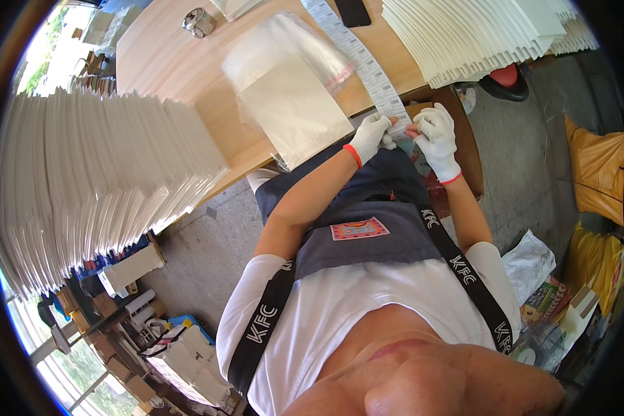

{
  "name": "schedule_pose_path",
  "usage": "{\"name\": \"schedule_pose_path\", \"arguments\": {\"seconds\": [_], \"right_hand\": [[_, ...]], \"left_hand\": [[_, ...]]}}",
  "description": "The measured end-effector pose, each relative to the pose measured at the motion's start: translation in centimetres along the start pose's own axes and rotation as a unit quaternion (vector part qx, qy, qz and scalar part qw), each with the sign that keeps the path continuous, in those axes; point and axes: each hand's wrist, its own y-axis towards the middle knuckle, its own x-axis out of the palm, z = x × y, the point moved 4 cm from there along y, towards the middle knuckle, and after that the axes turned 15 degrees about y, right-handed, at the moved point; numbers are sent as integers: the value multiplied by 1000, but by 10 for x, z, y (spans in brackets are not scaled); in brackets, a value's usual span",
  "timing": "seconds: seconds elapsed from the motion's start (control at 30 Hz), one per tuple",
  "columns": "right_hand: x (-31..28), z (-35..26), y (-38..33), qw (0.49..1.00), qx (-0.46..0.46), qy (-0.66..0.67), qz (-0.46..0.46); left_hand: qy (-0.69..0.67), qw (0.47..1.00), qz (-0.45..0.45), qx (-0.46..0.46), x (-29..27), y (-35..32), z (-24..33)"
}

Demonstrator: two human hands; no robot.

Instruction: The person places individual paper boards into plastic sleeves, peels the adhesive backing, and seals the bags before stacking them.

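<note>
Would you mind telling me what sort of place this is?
Probably a small packing workshop: fanned stacks of white flat packets on a wooden table, and gloved hands peeling a long label strip.

label strip (367, 66) running far-to-near on table (166, 62), plastic sleeve (291, 90) left of it, hands at its near end — paper stacks far right (478, 31) and left (97, 173)

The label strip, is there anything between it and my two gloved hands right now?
Nothing visible. The left hand and right hand both pinch the near end of the label strip at the table edge.
</note>
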Motion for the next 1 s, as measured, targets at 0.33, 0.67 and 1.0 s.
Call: {"name": "schedule_pose_path", "arguments": {"seconds": [0.33,0.67,1.0], "right_hand": [[49,13,62,934,196,298,-18],[215,43,178,888,311,247,-232],[227,52,202,985,144,-3,-91]], "left_hand": [[-50,994,-89,-47,-63,-49,-79],[-273,907,298,117,-171,-144,-92],[-233,923,287,111,-171,-149,-93]]}}
